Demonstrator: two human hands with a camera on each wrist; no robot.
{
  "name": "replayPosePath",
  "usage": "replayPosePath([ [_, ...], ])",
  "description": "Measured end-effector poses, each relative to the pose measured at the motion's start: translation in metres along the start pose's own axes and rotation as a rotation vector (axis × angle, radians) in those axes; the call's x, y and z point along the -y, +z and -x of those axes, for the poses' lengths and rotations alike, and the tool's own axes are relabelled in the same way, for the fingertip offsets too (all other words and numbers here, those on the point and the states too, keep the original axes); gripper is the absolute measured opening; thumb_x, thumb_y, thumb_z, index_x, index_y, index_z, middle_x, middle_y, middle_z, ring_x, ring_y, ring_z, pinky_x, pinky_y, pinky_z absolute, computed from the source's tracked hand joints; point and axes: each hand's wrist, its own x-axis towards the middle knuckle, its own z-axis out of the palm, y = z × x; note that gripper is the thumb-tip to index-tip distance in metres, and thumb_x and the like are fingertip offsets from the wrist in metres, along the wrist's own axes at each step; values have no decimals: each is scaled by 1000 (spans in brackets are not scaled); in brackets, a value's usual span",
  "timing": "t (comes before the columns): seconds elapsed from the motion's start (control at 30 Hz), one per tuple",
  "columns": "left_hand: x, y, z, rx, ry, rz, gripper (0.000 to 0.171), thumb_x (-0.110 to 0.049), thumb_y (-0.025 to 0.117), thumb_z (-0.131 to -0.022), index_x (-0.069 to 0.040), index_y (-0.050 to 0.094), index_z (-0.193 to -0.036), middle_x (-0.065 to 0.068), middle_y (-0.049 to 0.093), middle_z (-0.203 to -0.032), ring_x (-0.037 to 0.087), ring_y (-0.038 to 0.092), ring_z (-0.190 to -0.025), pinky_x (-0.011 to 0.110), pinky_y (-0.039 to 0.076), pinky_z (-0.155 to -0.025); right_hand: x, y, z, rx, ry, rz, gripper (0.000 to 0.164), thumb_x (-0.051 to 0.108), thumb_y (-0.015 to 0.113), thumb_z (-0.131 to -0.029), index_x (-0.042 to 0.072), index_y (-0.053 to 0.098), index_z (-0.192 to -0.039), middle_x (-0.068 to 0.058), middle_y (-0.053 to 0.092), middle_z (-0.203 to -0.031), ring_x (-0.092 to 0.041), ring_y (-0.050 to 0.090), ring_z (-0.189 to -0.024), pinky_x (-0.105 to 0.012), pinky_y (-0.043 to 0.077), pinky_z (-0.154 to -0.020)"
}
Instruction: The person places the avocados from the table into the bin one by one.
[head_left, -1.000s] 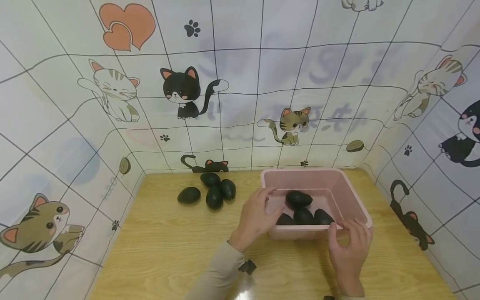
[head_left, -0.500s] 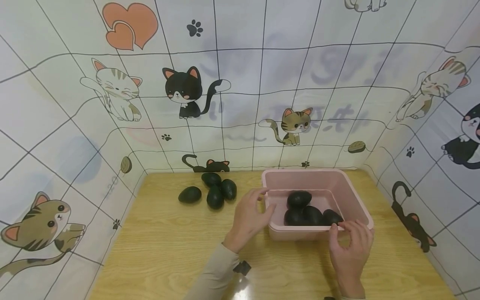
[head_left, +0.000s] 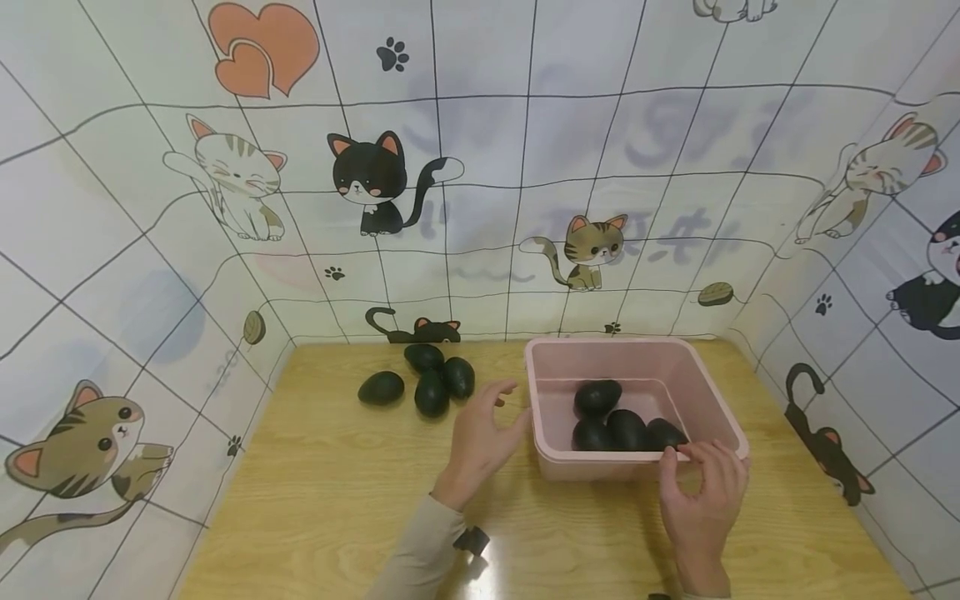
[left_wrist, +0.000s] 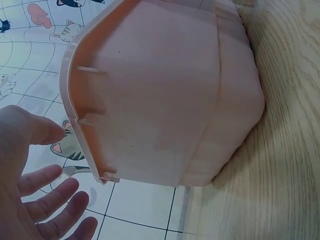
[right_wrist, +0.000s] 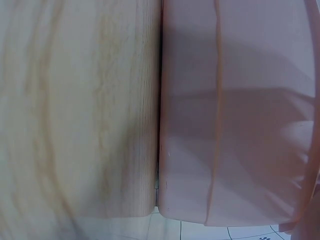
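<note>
My left hand (head_left: pixel 480 437) is beside the left wall of a pink plastic bin (head_left: pixel 558 467), its fingers spread and holding nothing. In the left wrist view, the left hand (left_wrist: pixel 30 175) is apart from the bin's rim (left_wrist: pixel 70 95). My right hand (head_left: pixel 701 500) holds the bin's front rim near the right corner, with its fingers bent over the edge and the thumb at the front. Several dark green avocados (head_left: pixel 626 429) lie inside the bin. More avocados (head_left: pixel 431 393) lie on the table to the left. The right wrist view shows mostly the bin's outer wall (right_wrist: pixel 240 125).
The wooden table (head_left: pixel 322 500) backs onto a white wall covering (head_left: pixel 487 208) printed with cats and grid lines, which also rises at both sides. A single avocado (head_left: pixel 381 388) lies slightly left of the table cluster.
My left hand has withdrawn leftward from over the bin's left rim. The avocados in the bin have shifted slightly. The right hand stays on the front rim.
</note>
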Motion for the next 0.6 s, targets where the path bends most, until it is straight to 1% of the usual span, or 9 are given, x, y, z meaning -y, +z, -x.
replayPosePath([
  [0.13,6,0,3,-13,-2,11,47,-36,76,-96,-18,69,-138,0,73,-131,20,69,-110,38,57,-90,1,0,0,-5,1,-3,23,12,75,-86,-10,70,-88,-26,69,-92,-45,57,-111,-66,21,-125],
  [0.2,8,0,3,-15,-4,17,47,-36,77,-96,-18,69,-138,0,73,-131,20,70,-110,38,56,-91,1,0,0,-7,6,-2,23,11,75,-86,-11,70,-88,-27,69,-92,-34,59,-113,-66,20,-125],
  [0.23,9,0,4,-16,-6,21,46,-36,77,-96,-18,69,-138,0,73,-131,20,69,-110,38,56,-91,1,0,0,-8,9,-1,22,11,75,-85,-11,70,-88,-27,69,-92,-27,59,-115,-66,20,-125],
  [0.33,12,0,5,-17,-22,16,45,-36,76,-96,-18,69,-137,-1,73,-131,19,69,-111,37,56,-91,2,0,0,-12,16,1,22,10,75,-85,-11,70,-88,-28,69,-92,-6,54,-123,-68,18,-126],
  [0.4,14,-1,6,-19,-33,14,44,-35,76,-96,-18,70,-136,-1,73,-131,19,69,-111,38,56,-91,3,0,0,-15,18,4,22,9,75,-85,-12,69,-88,-28,70,-92,0,50,-125,-69,17,-126],
  [0.43,15,-1,7,-22,-35,8,43,-35,76,-96,-18,70,-136,-2,72,-131,19,69,-111,37,56,-91,3,0,0,-16,19,6,22,9,75,-84,-12,70,-88,-29,70,-92,-2,50,-125,-70,17,-126],
  [0.47,16,-1,7,-22,-39,3,44,-35,76,-96,-17,70,-136,-1,72,-131,19,68,-112,38,56,-91,4,0,0,-16,19,8,22,9,75,-84,-12,69,-88,-29,70,-92,-6,53,-122,-69,17,-126],
  [0.53,17,-1,8,-24,-42,-6,44,-35,76,-96,-16,70,-136,-1,72,-132,20,68,-112,38,56,-91,4,1,-1,-15,23,10,21,8,75,-84,-12,70,-88,-29,70,-92,-21,58,-117,-68,18,-126],
  [0.6,19,-2,9,-32,-42,-18,44,-34,76,-96,-16,70,-136,0,72,-132,20,68,-112,38,56,-90,4,1,-1,-9,21,12,22,9,75,-84,-12,69,-88,-29,69,-92,-37,59,-112,-68,18,-126],
])
